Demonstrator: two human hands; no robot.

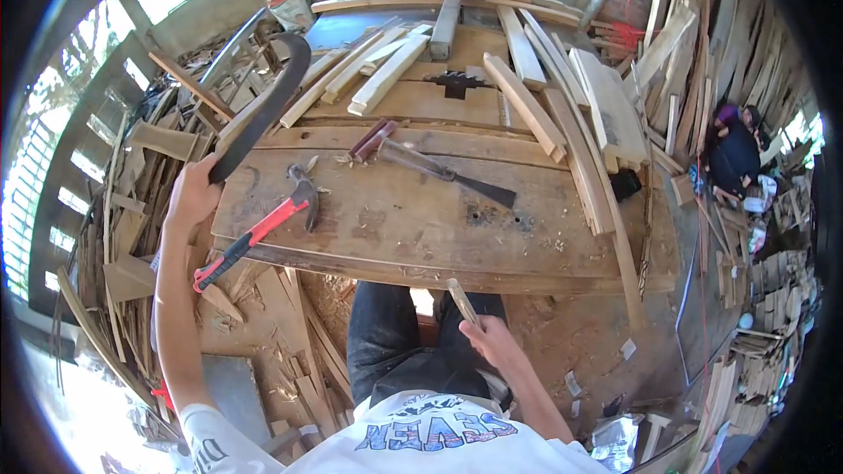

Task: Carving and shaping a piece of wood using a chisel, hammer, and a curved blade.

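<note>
My left hand (195, 189) grips a long, curved dark blade (272, 101) by its lower end, raised at the bench's back-left side. My right hand (487, 341) is closed on a short pale wooden stick (461, 298) held below the bench's front edge, over my lap. On the wooden workbench (369, 237) lie a claw hammer (263, 228) with a red and black handle, a chisel-like tool (439, 171) with a dark flat blade, and a small reddish-brown wooden piece (371, 139).
Pale boards (527, 105) lie across the bench's back and right side. Scrap wood is piled left and along the right wall (738, 26). A person in dark clothing (733, 154) is at the right among the timber. A grey metal bar (446, 26) stands at the back centre.
</note>
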